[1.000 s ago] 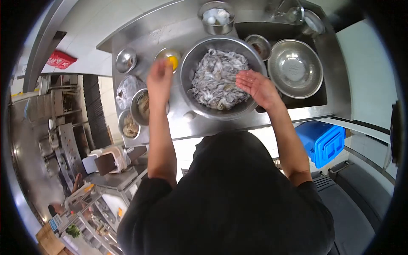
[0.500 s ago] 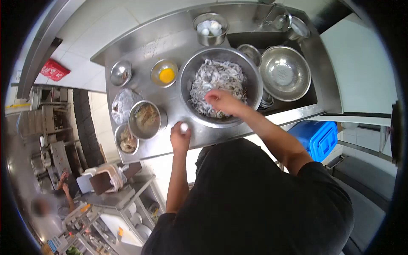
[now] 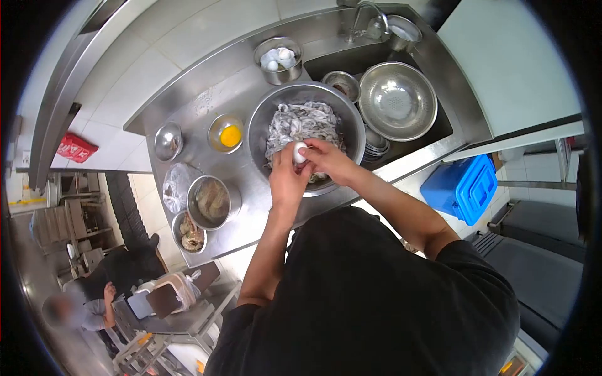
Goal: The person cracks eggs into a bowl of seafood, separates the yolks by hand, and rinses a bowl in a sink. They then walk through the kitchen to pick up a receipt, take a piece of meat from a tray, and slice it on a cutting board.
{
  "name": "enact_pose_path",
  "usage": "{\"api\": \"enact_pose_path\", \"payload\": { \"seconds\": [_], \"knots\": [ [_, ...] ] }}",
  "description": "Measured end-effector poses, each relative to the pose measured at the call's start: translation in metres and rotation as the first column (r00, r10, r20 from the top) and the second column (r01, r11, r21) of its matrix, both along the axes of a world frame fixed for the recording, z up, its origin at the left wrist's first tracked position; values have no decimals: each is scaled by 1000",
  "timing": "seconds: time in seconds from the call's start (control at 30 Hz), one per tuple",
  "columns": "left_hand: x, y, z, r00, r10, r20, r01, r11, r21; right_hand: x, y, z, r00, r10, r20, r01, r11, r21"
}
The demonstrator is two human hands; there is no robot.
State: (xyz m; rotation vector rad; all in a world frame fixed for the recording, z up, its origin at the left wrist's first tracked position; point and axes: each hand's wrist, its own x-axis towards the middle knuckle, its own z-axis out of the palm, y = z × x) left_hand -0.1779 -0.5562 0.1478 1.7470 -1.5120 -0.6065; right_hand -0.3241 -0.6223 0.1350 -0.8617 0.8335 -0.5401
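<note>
Both hands meet over the near part of a large steel bowl (image 3: 256,135) filled with pale, sliced squid-like pieces (image 3: 302,120). Between them is a white egg (image 3: 300,153). My left hand (image 3: 288,178) has its fingers wrapped round the egg from the left, and my right hand (image 3: 329,161) grips it from the right with its fingertips. To the left, a small bowl (image 3: 214,130) contains orange-yellow yolk (image 3: 230,136). Behind the large bowl stands a steel pot (image 3: 280,76) with white eggs or shells (image 3: 278,59) in it.
A perforated bowl (image 3: 399,101) lies over the sink at the right, near a faucet (image 3: 370,9). Pots of shrimp-like food (image 3: 213,202), a plastic bag (image 3: 178,188) and a small bowl (image 3: 168,141) are at the left. Below right is a blue bin (image 3: 461,188); another person (image 3: 94,307) is lower left.
My left hand has moved up and right with the egg, over the large bowl. My right hand has shifted down from the pieces onto the egg. The view has tilted slightly.
</note>
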Motion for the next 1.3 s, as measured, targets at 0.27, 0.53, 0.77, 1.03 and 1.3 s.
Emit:
{"api": "enact_pose_path", "payload": {
  "seconds": [0.27, 0.53, 0.77, 1.03, 1.3],
  "knots": [
    [-1, 12, 6, 979, -128, -160, 122, 991, -48, -91, -56, -19, 818, -574, -34, 534, 780, -327],
    [32, 32, -14, 998, 39, -55, -39, 999, -5, -145, -84, -84, 713, -553, -431, 88, 681, -727],
    [25, 51, 15, 986, 152, -71, -147, 987, 68, -172, -107, -89, 777, -585, -232, 301, 669, -680],
    [-19, 73, 24, 923, 353, -153, -351, 936, 41, -172, -104, -94, 868, -417, -269, 82, 655, -752],
    [-42, 84, 14, 892, 438, -115, -436, 899, 41, -166, -106, -90, 887, -411, -211, 102, 619, -779]
  ]
}}
